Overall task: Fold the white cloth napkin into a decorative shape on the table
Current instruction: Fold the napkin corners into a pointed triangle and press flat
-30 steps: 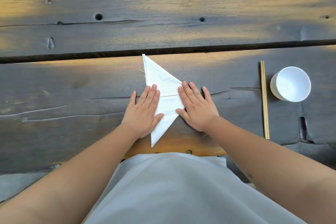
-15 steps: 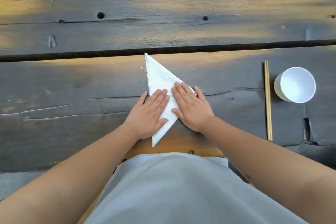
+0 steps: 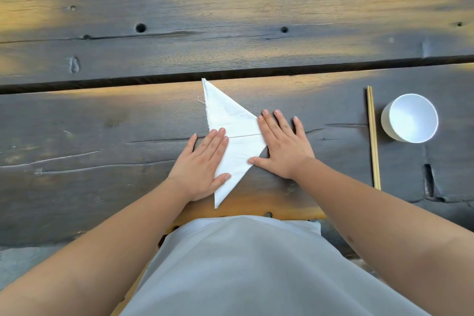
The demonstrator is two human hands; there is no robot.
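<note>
The white cloth napkin (image 3: pixel 237 136) lies flat on the dark wooden table (image 3: pixel 102 136), folded into a long triangle with one tip far and one tip near me. A crease line runs across its middle. My left hand (image 3: pixel 202 168) rests flat on the napkin's left edge, fingers together, thumb on the cloth. My right hand (image 3: pixel 282 146) lies flat with fingers spread at the napkin's right corner, mostly on the wood, its thumb and index finger touching the cloth's edge. Neither hand grips anything.
A pair of wooden chopsticks (image 3: pixel 373 136) lies lengthwise to the right. Beyond them stands a white bowl (image 3: pixel 409 118). A dark gap (image 3: pixel 102 83) between planks runs across the table just past the napkin's far tip. My grey apron (image 3: pixel 243 264) covers the near edge.
My hands came together over the napkin's middle, then slid apart. The right hand moved off to the right corner and the left hand drew back to the left edge.
</note>
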